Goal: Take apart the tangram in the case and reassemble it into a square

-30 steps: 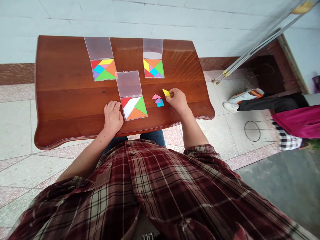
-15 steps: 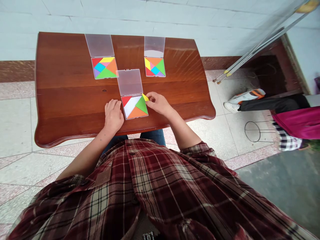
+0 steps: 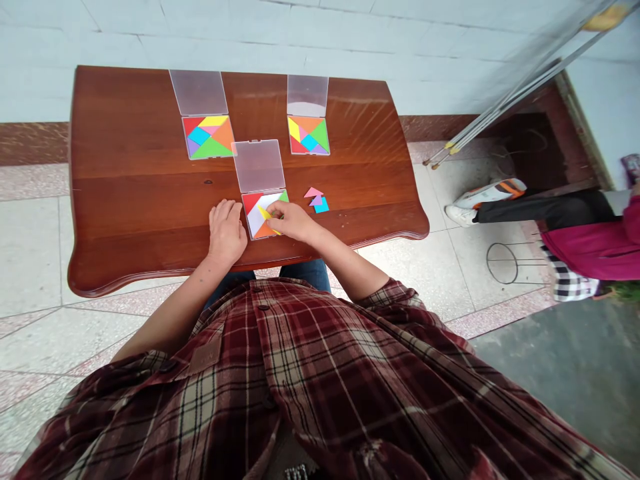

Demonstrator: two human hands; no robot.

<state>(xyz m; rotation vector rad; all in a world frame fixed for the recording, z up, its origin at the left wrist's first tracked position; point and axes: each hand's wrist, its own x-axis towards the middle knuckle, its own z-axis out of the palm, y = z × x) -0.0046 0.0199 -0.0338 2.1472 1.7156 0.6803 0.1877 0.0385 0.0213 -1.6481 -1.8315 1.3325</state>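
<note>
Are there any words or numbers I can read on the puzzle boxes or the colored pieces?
No, nothing here can be read.
Near tangram box, under the right hand holding the yellow piece: plain colors only.
Two far tangram boxes: no print visible.
Loose pieces: blank.
Left hand lies flat on the bare table.

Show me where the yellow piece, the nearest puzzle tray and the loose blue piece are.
yellow piece [image 3: 267, 215]: head view, on its visible yellow strip.
nearest puzzle tray [image 3: 256, 222]: head view, on its bare white floor.
loose blue piece [image 3: 322, 206]: head view, on its middle.
</note>
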